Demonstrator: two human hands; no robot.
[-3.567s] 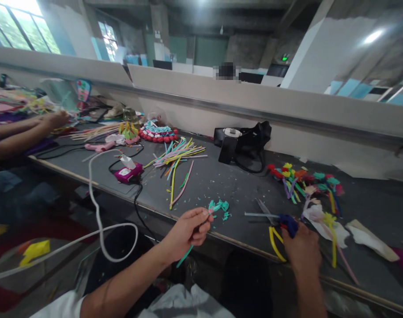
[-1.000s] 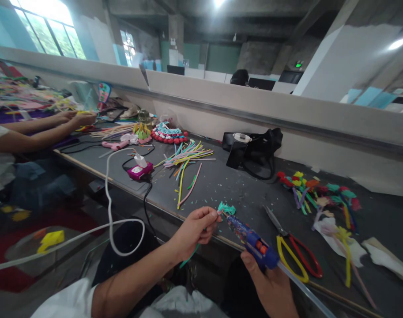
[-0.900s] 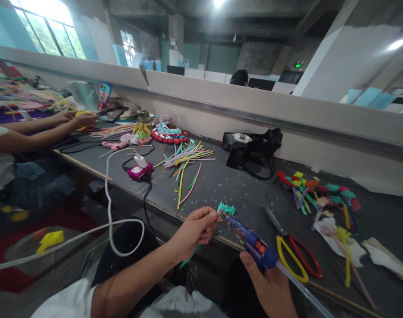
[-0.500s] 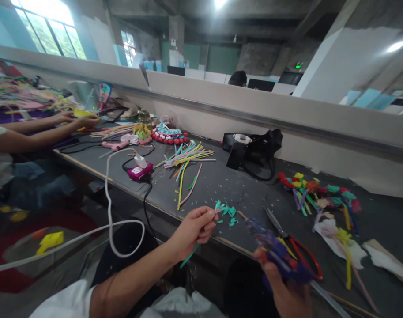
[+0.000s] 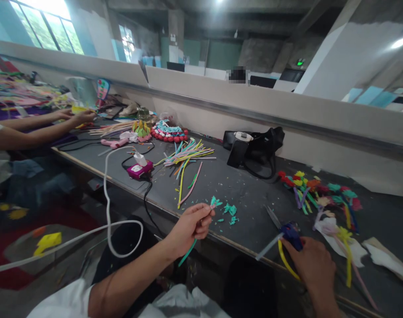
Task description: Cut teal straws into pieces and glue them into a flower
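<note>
Dark surface (image 5: 221,183), littered with pipe-cleaner scraps. Right hand (image 5: 310,264) lay on the blue glue gun (image 5: 291,230) resting there; grip unclear. Left hand (image 5: 191,225) fingers pinched a teal pipe-cleaner flower (image 5: 215,202) above the near edge.

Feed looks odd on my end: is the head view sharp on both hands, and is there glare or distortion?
Head view: left hand and its teal stem are sharp; right hand at the glue gun is slightly soft; window and ceiling light blow out, yet the table is evenly lit; the wide lens bows the partition.
</note>
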